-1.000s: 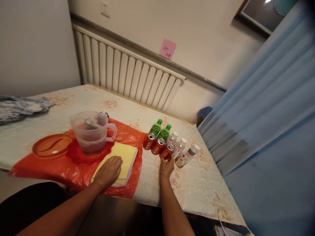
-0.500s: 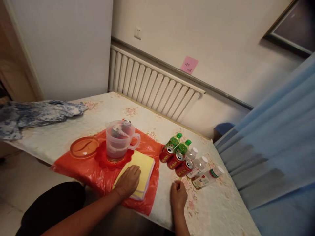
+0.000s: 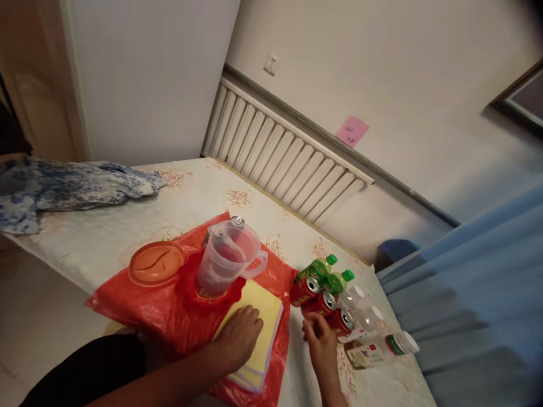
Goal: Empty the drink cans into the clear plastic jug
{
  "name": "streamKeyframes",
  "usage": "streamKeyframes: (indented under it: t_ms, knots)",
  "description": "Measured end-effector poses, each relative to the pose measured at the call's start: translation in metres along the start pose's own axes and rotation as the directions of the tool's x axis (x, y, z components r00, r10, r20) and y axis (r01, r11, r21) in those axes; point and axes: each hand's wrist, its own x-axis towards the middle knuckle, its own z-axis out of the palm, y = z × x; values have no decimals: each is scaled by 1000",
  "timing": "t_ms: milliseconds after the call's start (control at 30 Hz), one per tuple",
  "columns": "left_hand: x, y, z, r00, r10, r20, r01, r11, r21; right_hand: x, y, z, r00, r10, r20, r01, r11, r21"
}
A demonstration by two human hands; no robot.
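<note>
My left hand (image 3: 241, 338) rests on a stack of yellow paper (image 3: 266, 330), fingers lying loosely bent on top and gripping nothing. Just in front of the red drink cans (image 3: 319, 305) is my right hand (image 3: 321, 342), its fingers curled in and nothing visible in them. Whether its fingertips touch the nearest can I cannot tell. Behind the cans stand green-capped bottles (image 3: 338, 281). Clear white-capped bottles (image 3: 368, 319) stand to their right, one with a green label band (image 3: 392, 343). A clear plastic jug (image 3: 229, 257) sits on a red scalloped dish (image 3: 186, 285).
A red plastic bag (image 3: 148, 305) lies spread under the jug, paper and an orange round lid (image 3: 156, 263). A silver-topped can (image 3: 237, 221) is behind the jug. Blue-white cloth (image 3: 85, 183) lies at the far left of the flowered tablecloth (image 3: 190, 198). A blue curtain (image 3: 479, 282) hangs at right.
My right hand has moved forward toward the red cans, while my left hand stays on the yellow paper. The view has shifted, so things appear lower and farther right.
</note>
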Motion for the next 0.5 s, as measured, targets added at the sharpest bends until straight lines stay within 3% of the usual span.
streamKeyframes:
  t_ms: [100, 233, 367, 500]
  knots:
    - [0, -2, -8, 1000, 10, 25, -9, 1000, -23, 43, -52, 21, 974, -113, 197, 105, 993, 47]
    - [0, -4, -17, 999, -1, 54, 7, 995, -102, 98, -104, 69, 911, -236, 338, 221, 972, 82]
    - [1, -6, -33, 997, -30, 69, 49, 954, -294, 141, -133, 130, 838, -331, 434, 314, 943, 113]
    - [-4, -10, -49, 997, -69, 17, 68, 862, -503, 165, -149, 181, 755, -389, 528, 395, 912, 108]
